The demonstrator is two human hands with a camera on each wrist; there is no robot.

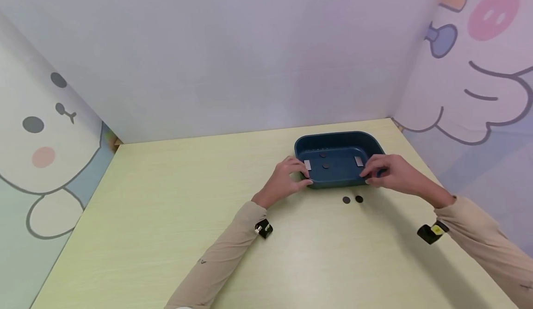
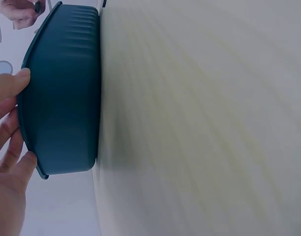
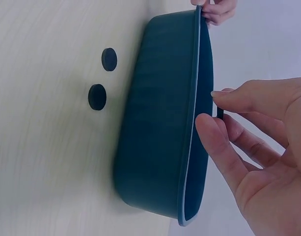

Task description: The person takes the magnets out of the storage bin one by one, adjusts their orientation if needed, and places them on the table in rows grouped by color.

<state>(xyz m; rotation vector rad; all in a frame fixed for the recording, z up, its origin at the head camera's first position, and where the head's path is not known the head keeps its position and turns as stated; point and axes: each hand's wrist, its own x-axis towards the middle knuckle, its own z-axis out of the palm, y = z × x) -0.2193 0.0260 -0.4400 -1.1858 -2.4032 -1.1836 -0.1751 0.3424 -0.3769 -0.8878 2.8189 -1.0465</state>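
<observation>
A dark teal plastic basin [image 1: 341, 173] stands on the table, its long side towards me. My left hand [image 1: 287, 179] grips the rim at its near left corner, thumb and fingertips on the edge in the left wrist view. Over the near right rim, my right hand [image 1: 389, 175] pinches a small black disc [image 3: 220, 112] between thumb and fingers. Two dark discs lie on the basin floor, a nearer disc [image 1: 326, 166] and a farther disc [image 1: 322, 155]. In front of the basin, a grey-looking disc [image 1: 346, 200] lies beside a black disc [image 1: 359, 199].
Inside the basin are two pale rectangles, a left rectangle [image 1: 307, 164] and a right rectangle [image 1: 359, 161]. The light wood-look table [image 1: 166, 216] ends against a plain back wall [image 1: 250, 59]. Cartoon-printed panels [image 1: 479, 82] flank both sides.
</observation>
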